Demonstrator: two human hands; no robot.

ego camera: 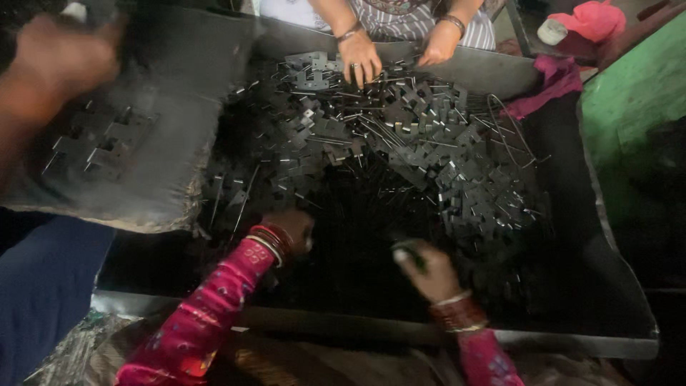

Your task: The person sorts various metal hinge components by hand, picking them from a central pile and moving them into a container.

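My left hand point(289, 229), in a pink patterned sleeve with red bangles, reaches into the near edge of a heap of dark metal brackets and thin rods point(400, 143). Its fingers are lost in the dark pieces. My right hand point(427, 271), also bangled, is curled around a small dark metal piece point(409, 250) just in front of the heap. Both hands are inside a large black metal tray point(614, 286).
Across the tray another person's two hands point(361, 57) rest on the far side of the heap. At the left a blurred hand point(57, 64) holds a grey tilted sheet point(164, 143) carrying a few brackets. Pink cloth point(550, 78) lies at the far right corner.
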